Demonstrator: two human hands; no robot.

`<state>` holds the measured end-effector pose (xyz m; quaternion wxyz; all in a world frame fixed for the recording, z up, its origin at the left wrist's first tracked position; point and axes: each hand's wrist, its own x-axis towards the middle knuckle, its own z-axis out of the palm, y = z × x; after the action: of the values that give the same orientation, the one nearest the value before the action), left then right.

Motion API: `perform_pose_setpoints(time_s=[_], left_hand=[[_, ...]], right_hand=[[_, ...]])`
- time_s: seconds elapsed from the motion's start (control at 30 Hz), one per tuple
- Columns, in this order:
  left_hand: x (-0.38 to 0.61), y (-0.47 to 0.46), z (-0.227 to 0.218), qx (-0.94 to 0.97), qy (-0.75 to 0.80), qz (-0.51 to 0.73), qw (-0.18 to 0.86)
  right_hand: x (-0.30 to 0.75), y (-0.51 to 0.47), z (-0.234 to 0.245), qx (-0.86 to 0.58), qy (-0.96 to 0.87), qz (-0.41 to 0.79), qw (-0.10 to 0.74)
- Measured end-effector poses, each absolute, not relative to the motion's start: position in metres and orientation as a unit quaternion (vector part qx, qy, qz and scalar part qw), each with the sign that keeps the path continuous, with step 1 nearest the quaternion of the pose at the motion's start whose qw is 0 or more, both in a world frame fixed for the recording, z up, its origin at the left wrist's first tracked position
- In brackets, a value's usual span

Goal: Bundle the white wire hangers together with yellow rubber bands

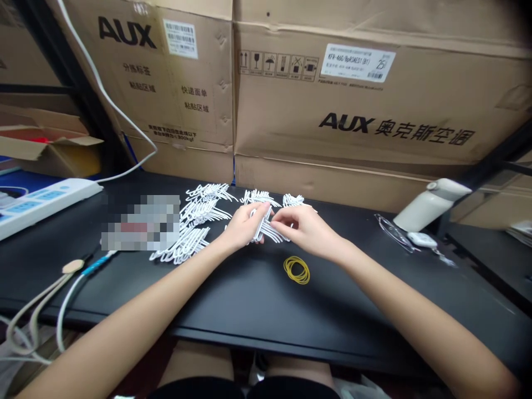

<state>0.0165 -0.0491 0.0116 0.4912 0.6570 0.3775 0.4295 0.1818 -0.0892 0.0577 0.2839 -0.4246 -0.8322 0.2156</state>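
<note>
My left hand [243,227] is closed around a small bundle of thin white plastic pieces [268,228] at the middle of the black table [249,310]. My right hand [305,228] pinches the same bundle from the right side, fingertips meeting the left hand's. Several more bunches of the white pieces [199,219] lie fanned out to the left and behind the hands. A few yellow rubber bands [296,270] lie in a loop on the table just in front of my right hand.
Large AUX cardboard boxes [353,105] wall off the back of the table. A white bottle [430,204] lies at the right with a small white device [421,239] beside it. A white power strip [41,199] and cables [62,288] sit at the left.
</note>
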Motion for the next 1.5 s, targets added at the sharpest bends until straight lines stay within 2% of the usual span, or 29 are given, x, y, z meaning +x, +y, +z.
perform_pose_setpoints(time_s=[0.17, 0.47, 0.77, 0.83, 0.93, 1.0, 1.1, 1.23, 1.5], left_hand=[[0.017, -0.05, 0.012, 0.655, 0.377, 0.433, 0.491], [0.017, -0.05, 0.011, 0.657, 0.37, 0.433, 0.494], [0.017, -0.05, 0.011, 0.652, 0.383, 0.437, 0.487], [0.017, -0.05, 0.012, 0.646, 0.386, 0.444, 0.487], [0.017, -0.05, 0.013, 0.636, 0.393, 0.458, 0.481], [0.017, -0.051, 0.014, 0.632, 0.397, 0.467, 0.474], [0.018, -0.051, 0.016, 0.626, 0.396, 0.483, 0.466], [0.018, -0.052, 0.018, 0.612, 0.392, 0.502, 0.469], [0.017, -0.052, 0.016, 0.602, 0.392, 0.512, 0.47]], right_hand=[[0.182, -0.089, 0.057, -0.419, -0.846, 0.183, 0.274], [0.181, -0.092, 0.057, -0.413, -0.851, 0.191, 0.262], [0.185, -0.089, 0.063, -0.439, -0.83, 0.191, 0.286], [0.188, -0.088, 0.063, -0.438, -0.828, 0.228, 0.265], [0.191, -0.087, 0.062, -0.434, -0.829, 0.299, 0.187], [0.19, -0.087, 0.061, -0.436, -0.833, 0.299, 0.164], [0.188, -0.088, 0.059, -0.427, -0.839, 0.278, 0.193], [0.183, -0.089, 0.058, -0.424, -0.818, 0.316, 0.227], [0.18, -0.088, 0.053, -0.421, -0.809, 0.335, 0.238]])
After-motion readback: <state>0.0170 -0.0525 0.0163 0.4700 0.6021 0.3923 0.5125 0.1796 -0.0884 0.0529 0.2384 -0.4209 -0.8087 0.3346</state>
